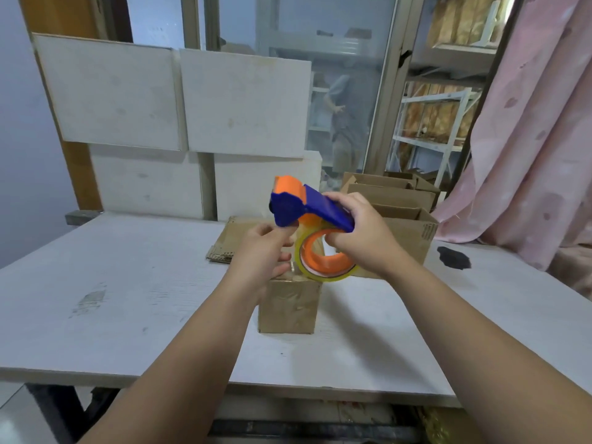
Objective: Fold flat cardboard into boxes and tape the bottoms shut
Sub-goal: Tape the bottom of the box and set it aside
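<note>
White table (128, 283) w/ pink curtain (528, 139) at 3 o'clock; over small brown cardboard box (288, 307), right hand (362, 232) grips blue-orange tape dispenser (301, 205), left hand (259, 254) pinches its clear tape (298, 240).

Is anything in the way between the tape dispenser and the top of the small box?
Only the left hand, curled at the top edge of the small box, under the blue head of the tape dispenser. The right hand holds the dispenser above the box; nothing else visible lies between them.
</note>
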### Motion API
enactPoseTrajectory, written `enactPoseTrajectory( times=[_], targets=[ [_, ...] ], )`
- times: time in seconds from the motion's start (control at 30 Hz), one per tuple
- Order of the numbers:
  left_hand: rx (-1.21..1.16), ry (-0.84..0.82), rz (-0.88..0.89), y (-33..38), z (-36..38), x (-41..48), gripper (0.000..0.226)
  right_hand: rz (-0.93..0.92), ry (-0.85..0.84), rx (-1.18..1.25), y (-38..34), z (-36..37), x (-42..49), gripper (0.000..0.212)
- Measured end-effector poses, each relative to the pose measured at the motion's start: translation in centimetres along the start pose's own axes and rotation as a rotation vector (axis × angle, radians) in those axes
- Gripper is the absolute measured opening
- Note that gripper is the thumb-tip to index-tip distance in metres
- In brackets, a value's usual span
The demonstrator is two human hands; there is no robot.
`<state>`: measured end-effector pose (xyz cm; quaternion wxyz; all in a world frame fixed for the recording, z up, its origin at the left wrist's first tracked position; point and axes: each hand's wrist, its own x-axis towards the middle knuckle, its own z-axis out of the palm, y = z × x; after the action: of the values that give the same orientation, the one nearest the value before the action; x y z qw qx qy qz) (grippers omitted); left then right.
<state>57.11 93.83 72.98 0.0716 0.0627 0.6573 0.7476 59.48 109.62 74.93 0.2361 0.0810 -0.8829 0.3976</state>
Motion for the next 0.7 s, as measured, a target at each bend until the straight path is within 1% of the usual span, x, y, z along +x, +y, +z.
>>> enactPoseTrajectory(
  times=[0.17, 0.23, 0.33, 0.47, 0.6, 0.7],
  targets=[
    [-0.166, 0.138, -0.006, -0.4, -0.5, 0.1, 0.013, -0.029, -0.101, -0.051, -0.7, -0.3, -0.1, 0.056],
    [-0.208, 0.134, -0.010, -0.7, -0.8, -0.2, 0.007, -0.030, -0.142, -0.043, -0.9, -0.5, -0.3, 0.057],
    [-0.253, 0.133, 0.009, -1.1, -1.4, -0.3, 0.015, -0.042, -0.145, -0.053, -0.8, -0.6, -0.3, 0.059],
    [-0.059, 0.128, 0.133, -2.0, -2.0, -0.3, 0.017, -0.041, -0.152, -0.061, -0.9, -1.0, -0.2, 0.062],
    [0.187, 0.199, 0.248, -2.8, -2.2, -0.4, 0.013, -0.050, -0.178, -0.062, -1.4, -1.2, -0.3, 0.064],
    [0.385, 0.232, 0.330, -2.9, -2.1, -0.5, 0.021, -0.066, -0.188, -0.097, -1.8, -1.5, -0.3, 0.066]
  ],
)
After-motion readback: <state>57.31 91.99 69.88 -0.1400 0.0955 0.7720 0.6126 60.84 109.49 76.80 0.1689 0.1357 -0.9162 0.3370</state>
